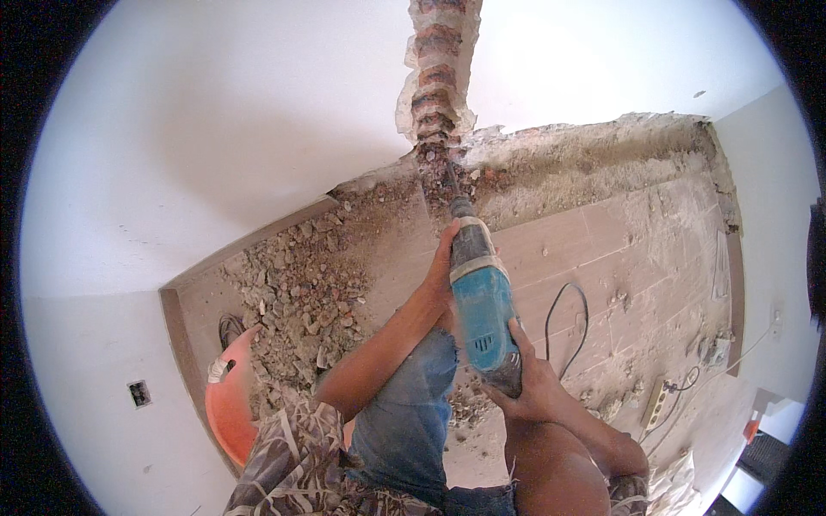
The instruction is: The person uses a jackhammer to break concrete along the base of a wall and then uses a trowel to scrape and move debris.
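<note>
A teal and black rotary hammer drill (483, 301) points away from me, toward the foot of the wall. My left hand (445, 258) grips its dark front housing from the left side. Around the rear handle my right hand (529, 378) is closed; the trigger is hidden. The drill's bit (453, 176) reaches into broken brick and mortar, where a vertical channel (437, 82) cut in the white wall meets the floor. Dust and loose chips lie about the tip.
A rubble heap (301, 292) covers the floor at left, with an orange tub (231, 396) beside it. A black cord (587, 322) loops to the right of the drill. Farther right lies a power strip (656, 404). A rough trench (594, 163) follows the wall base.
</note>
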{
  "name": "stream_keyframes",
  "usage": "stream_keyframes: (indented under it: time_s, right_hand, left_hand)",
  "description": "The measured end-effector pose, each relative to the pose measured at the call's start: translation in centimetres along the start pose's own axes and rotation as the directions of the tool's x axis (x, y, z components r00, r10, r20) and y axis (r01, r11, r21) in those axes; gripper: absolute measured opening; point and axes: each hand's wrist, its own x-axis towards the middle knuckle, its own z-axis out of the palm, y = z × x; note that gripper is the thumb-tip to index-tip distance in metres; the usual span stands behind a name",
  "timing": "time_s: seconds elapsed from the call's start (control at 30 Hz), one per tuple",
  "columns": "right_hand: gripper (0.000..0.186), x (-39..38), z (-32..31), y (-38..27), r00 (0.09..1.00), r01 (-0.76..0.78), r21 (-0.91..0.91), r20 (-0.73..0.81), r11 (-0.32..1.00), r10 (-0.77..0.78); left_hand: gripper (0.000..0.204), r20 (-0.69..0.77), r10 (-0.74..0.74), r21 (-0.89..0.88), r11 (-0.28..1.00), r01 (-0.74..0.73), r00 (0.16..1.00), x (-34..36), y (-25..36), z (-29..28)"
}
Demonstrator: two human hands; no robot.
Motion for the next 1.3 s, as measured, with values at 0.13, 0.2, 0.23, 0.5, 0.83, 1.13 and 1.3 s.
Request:
stream_keyframes:
  time_s: [0.13,0.2,0.23,0.5,0.83,1.13,1.3]
  right_hand:
    - [0.108,1.2,1.1,0.9,0.999,0.02,0.022,-0.034,1.0,-0.02]
    - [0.108,1.5,1.0,1.0,1.0,0.015,0.021,-0.018,1.0,-0.014]
    - [0.108,1.6,1.0,0.9,1.0,0.007,0.017,-0.007,1.0,-0.007]
    - [0.105,1.8,1.0,1.9,0.993,0.037,0.255,-0.116,0.966,-0.007]
    - [0.099,3.0,3.2,2.7,0.938,0.189,0.717,-0.335,0.671,0.094]
    - [0.089,3.0,0.6,0.7,0.919,0.204,0.531,-0.394,0.822,0.026]
    - [0.084,1.7,0.5,0.1,0.907,0.207,0.48,-0.422,0.852,0.017]
  left_hand:
    - [0.071,-0.013,0.005,-0.045,0.999,-0.006,1.0,0.8,0.9,-1.1]
    - [0.071,-0.008,0.01,-0.036,0.999,-0.01,1.0,1.2,0.9,-1.9]
    - [0.07,-0.001,0.009,-0.054,0.999,-0.009,1.0,1.4,0.9,-2.2]
    - [0.057,-0.039,0.134,0.133,0.983,-0.128,0.99,1.7,1.1,-0.3]
    - [0.051,-0.121,0.173,0.182,0.972,-0.15,0.977,3.1,1.3,0.9]
    - [0.055,-0.15,0.167,0.217,0.967,-0.132,0.975,3.0,2.2,2.4]
    - [0.048,-0.1,0.147,0.218,0.968,-0.122,0.984,2.9,0.9,1.8]
